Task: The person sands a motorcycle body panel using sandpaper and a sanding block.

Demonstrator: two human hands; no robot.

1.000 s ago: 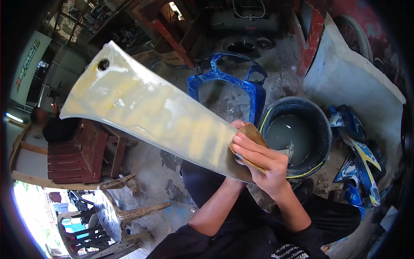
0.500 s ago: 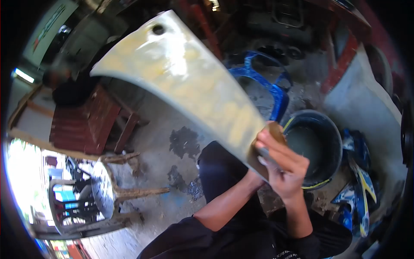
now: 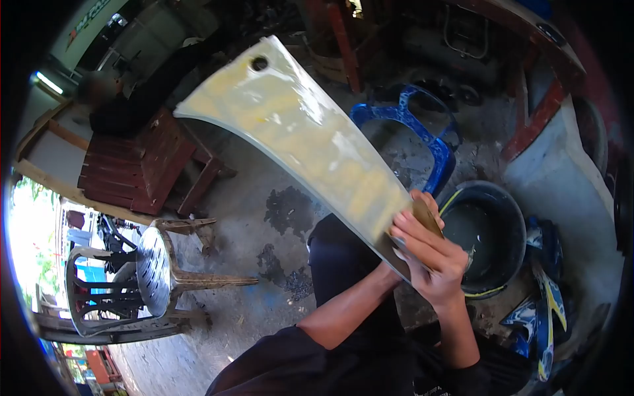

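A long, curved cream-and-white panel (image 3: 290, 125) with a wet shine and a round hole near its far end slants across the view. My left hand (image 3: 429, 203) holds its near end from underneath; the forearm passes below the panel and some fingertips show at the right edge. On top, my right hand (image 3: 432, 261) presses a brown sheet, apparently sandpaper (image 3: 428, 219), against the panel's near end, fingers closed together over it. Just right of my hands stands a dark bucket (image 3: 516, 228) holding cloudy water.
A blue plastic part (image 3: 439, 155) lies on the floor beyond the bucket, and blue-and-white parts (image 3: 545, 317) lie to its right. At left are a worn plastic chair (image 3: 155, 270) and a brown wooden bench (image 3: 132, 168), with a person (image 3: 142, 99) behind. Wet patches (image 3: 287, 211) mark the concrete.
The panel's far end has shifted slightly right and down in view. More fingertips of my left hand show at the panel's edge. My right hand stays at the near end with the sandpaper.
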